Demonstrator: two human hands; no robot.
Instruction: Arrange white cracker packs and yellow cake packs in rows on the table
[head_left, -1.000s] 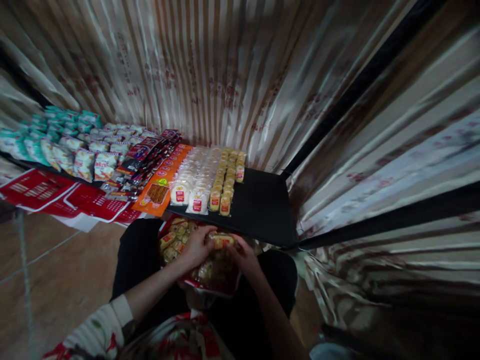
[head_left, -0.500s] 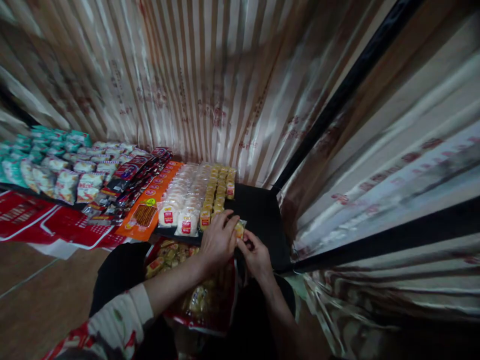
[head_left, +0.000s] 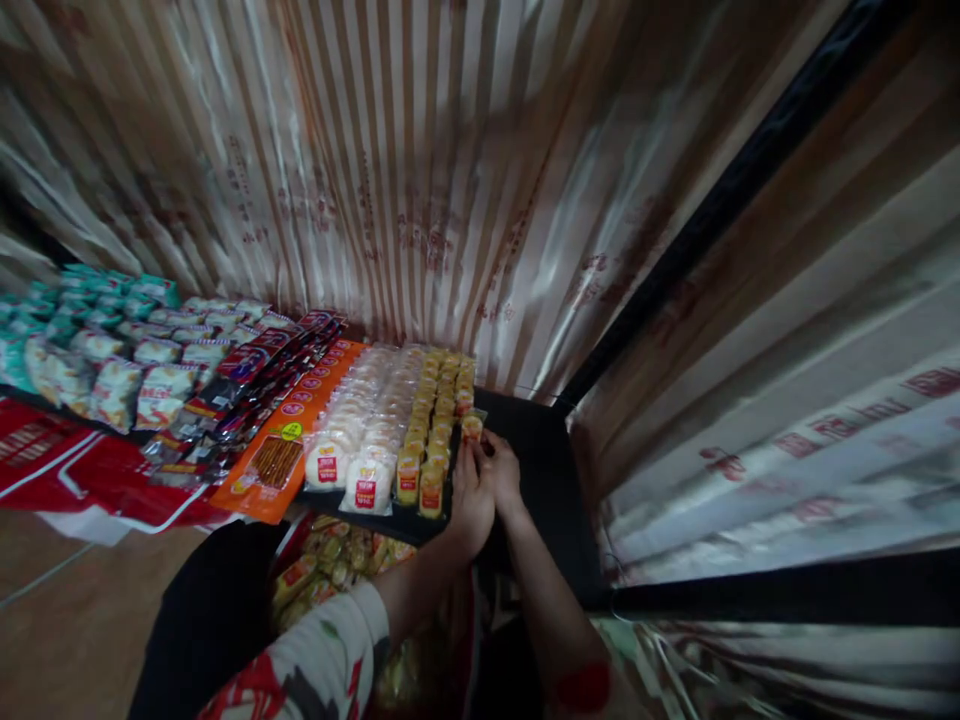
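Observation:
A small yellow wrapped snack packet (head_left: 472,429) with a red label is between the fingertips of both my hands, at the right-hand row of yellow packets. My left hand (head_left: 471,505) reaches in from the left, its fingers together and closed against the packet's near side. Close against it, my right hand (head_left: 504,470) pinches the packet from the right; its fingers are partly hidden. Lined-up yellow snack packets (head_left: 431,475) stand just left of the hands on the black board (head_left: 544,470). Below my left forearm, an open red bag (head_left: 330,560) holds more yellow packets.
Farther left are white round wrapped snacks (head_left: 367,480), an orange bag of sticks (head_left: 274,455), dark packets (head_left: 247,370), white bags (head_left: 161,395) and teal bags (head_left: 90,300). A pleated curtain (head_left: 420,200) hangs behind, and a black pole (head_left: 712,240) slants on the right.
Both hands have moved forward with the packet, from the near side of the board to the right-hand yellow row. The camera view has shifted slightly.

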